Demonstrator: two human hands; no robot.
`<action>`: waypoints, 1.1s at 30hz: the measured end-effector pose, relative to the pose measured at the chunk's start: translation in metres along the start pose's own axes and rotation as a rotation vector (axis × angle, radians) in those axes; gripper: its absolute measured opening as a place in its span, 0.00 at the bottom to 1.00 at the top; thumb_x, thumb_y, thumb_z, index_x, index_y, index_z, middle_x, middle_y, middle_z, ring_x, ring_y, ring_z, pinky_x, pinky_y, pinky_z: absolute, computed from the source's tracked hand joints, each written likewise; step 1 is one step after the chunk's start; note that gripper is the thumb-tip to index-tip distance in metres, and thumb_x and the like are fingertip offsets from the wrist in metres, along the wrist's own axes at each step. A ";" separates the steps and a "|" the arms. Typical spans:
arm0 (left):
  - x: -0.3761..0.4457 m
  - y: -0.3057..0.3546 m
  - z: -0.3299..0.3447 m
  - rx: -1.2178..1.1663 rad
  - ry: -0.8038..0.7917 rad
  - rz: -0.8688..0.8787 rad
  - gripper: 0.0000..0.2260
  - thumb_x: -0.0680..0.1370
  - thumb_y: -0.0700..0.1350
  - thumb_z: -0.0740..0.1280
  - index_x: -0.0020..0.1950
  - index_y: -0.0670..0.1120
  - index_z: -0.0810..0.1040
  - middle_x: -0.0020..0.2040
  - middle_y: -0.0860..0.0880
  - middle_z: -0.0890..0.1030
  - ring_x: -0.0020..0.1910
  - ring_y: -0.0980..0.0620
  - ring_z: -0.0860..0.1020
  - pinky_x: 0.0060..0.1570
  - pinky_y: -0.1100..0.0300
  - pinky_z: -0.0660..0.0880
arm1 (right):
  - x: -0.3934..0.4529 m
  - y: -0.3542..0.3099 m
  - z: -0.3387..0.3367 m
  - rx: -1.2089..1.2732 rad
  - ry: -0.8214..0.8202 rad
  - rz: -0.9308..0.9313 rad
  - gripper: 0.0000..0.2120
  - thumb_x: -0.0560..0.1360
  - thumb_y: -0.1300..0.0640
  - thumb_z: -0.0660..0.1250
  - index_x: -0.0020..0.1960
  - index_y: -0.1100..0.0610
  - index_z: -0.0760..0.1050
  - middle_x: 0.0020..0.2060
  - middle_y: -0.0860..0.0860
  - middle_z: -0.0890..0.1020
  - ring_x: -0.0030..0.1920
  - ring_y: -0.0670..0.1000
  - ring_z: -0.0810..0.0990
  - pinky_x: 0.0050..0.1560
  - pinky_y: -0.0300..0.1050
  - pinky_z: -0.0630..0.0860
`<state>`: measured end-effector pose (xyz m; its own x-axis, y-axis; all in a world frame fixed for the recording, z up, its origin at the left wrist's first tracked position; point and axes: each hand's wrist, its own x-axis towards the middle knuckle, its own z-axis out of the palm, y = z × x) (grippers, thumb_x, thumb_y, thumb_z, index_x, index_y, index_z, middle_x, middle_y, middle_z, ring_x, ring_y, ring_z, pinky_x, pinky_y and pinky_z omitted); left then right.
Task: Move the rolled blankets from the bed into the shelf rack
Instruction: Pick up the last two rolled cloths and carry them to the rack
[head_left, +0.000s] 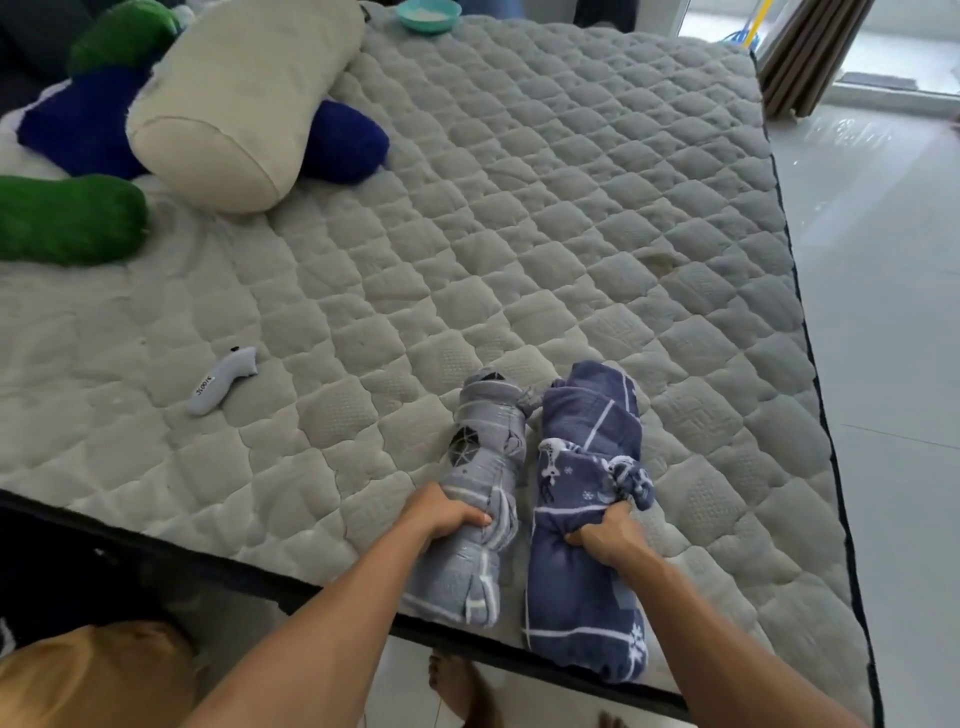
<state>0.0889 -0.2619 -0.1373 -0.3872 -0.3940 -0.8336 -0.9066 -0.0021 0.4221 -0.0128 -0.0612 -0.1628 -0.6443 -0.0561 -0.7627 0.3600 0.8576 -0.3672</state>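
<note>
Hands clenched around rolled blankets on the mattress (519, 234): left hand (444, 512) on pale roll (480, 499), right hand (608, 538) on dark roll (587, 519).

Two rolled blankets lie side by side at the near edge of the bed (519, 218), just beside each other. The left hand (447, 512) grips the light grey blanket (485, 467) around its middle; the right hand (605, 535) clutches the darker blue blanket (587, 587). Toward the bed's far left corner rest a cream bolster (234, 104) and green-and-blue plush pieces (67, 218). A small white device (221, 379) lies near the left edge.
</note>
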 end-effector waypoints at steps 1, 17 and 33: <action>0.000 -0.002 0.003 -0.012 0.037 0.002 0.33 0.59 0.50 0.81 0.62 0.44 0.78 0.60 0.45 0.81 0.57 0.44 0.79 0.60 0.53 0.76 | 0.000 0.007 -0.003 0.036 -0.006 -0.040 0.42 0.65 0.58 0.76 0.70 0.67 0.56 0.64 0.62 0.73 0.64 0.61 0.73 0.63 0.50 0.72; -0.142 -0.062 0.066 -0.610 0.314 -0.050 0.25 0.64 0.42 0.80 0.59 0.42 0.79 0.55 0.43 0.82 0.52 0.42 0.80 0.57 0.48 0.77 | 0.007 0.047 -0.028 0.001 -0.289 -0.468 0.36 0.47 0.45 0.76 0.53 0.55 0.76 0.50 0.53 0.83 0.51 0.57 0.81 0.54 0.57 0.79; -0.373 -0.335 0.159 -1.288 0.784 -0.304 0.23 0.68 0.48 0.78 0.59 0.42 0.78 0.52 0.44 0.81 0.41 0.48 0.78 0.39 0.57 0.74 | -0.268 0.067 0.096 -0.857 -0.627 -1.147 0.35 0.66 0.54 0.75 0.68 0.59 0.65 0.61 0.61 0.76 0.63 0.64 0.75 0.59 0.50 0.72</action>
<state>0.5105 0.0317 -0.0247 0.3371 -0.5999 -0.7256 -0.0169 -0.7745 0.6324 0.2489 -0.0380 -0.0347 0.1572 -0.8684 -0.4702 -0.7263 0.2210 -0.6509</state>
